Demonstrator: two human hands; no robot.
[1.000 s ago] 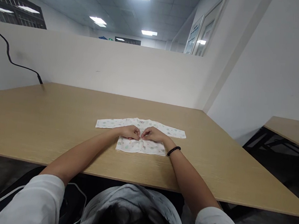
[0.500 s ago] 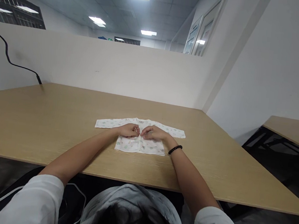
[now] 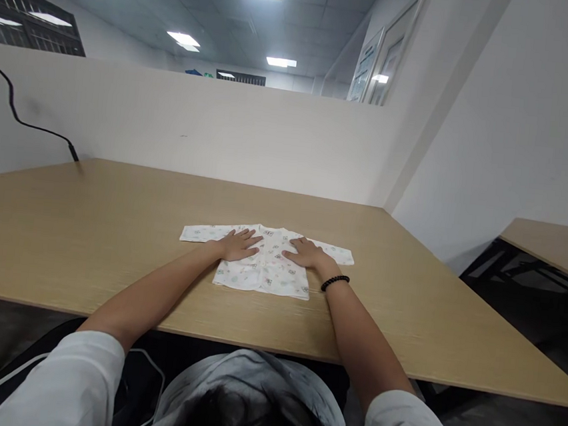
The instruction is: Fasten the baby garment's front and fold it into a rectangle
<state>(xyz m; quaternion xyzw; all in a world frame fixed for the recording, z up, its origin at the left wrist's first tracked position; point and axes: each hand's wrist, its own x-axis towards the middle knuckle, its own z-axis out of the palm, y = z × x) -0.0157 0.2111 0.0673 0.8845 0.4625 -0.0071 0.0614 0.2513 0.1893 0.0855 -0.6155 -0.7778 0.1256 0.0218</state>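
A small white long-sleeved baby shirt [image 3: 262, 275] with a scattered print lies spread on the table, its neck toward the far wall and both sleeves stretched out sideways. My left hand [image 3: 239, 245] rests flat on the left side of the shirt's chest, fingers spread. On the right side of the chest lies my right hand [image 3: 306, 253], also flat with fingers apart. The wrist behind it wears a dark beaded bracelet [image 3: 335, 283]. Parts of the shirt under both palms are hidden.
The wooden table [image 3: 127, 225] reaches back to a low white partition [image 3: 241, 135]. A black cable [image 3: 45, 128] hangs down to the table's far left corner. Another table [image 3: 556, 247] stands at the right, beyond a gap.
My hands have moved apart from the shirt's middle front, where the fingers were bent close together, and now lie flat on either side. The shirt's lower part has shifted slightly left.
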